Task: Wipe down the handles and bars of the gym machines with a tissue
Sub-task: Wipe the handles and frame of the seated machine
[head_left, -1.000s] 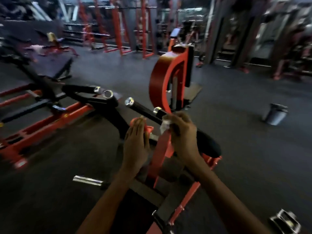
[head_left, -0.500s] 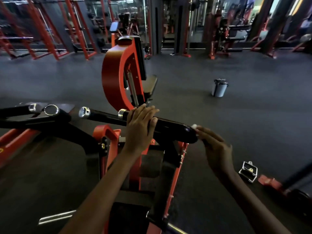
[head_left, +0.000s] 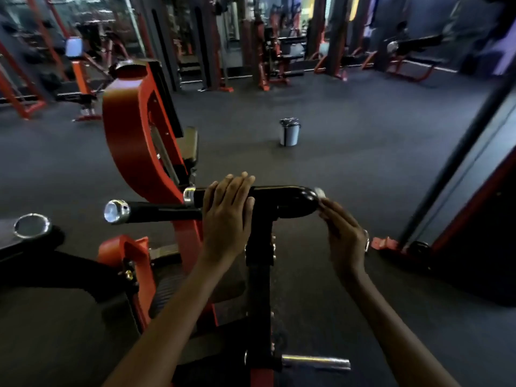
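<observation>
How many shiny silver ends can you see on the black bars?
3: one on the long bar's left tip, one collar by the left hand, one ring at far left. Others may be hidden.

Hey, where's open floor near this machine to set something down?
The widest bare patch is the dark rubber floor between the black padded bar, the small grey bin and the slanted black post. Left is crowded: the curved red frame, chrome-capped handle. Both hands, left hand and right hand, occupy the bar.
</observation>
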`<action>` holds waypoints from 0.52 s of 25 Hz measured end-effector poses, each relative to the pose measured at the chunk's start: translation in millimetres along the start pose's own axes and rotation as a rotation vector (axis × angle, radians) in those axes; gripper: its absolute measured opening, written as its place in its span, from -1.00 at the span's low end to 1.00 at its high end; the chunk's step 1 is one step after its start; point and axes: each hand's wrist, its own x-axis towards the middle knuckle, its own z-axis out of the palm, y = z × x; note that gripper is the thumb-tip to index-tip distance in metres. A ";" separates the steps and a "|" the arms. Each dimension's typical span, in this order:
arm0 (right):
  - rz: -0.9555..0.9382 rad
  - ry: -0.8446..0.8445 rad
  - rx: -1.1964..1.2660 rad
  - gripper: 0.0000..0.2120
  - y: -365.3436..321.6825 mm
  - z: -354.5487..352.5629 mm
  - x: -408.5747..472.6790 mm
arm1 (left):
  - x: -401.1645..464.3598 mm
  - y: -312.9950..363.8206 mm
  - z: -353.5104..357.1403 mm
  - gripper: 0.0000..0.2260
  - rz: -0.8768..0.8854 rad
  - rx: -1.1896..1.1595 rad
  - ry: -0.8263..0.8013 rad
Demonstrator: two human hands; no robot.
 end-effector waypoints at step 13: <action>0.754 0.507 0.227 -0.72 -34.3 72.2 -3.9 | -5.9 -46.6 -3.5 -0.62 0.166 0.011 0.008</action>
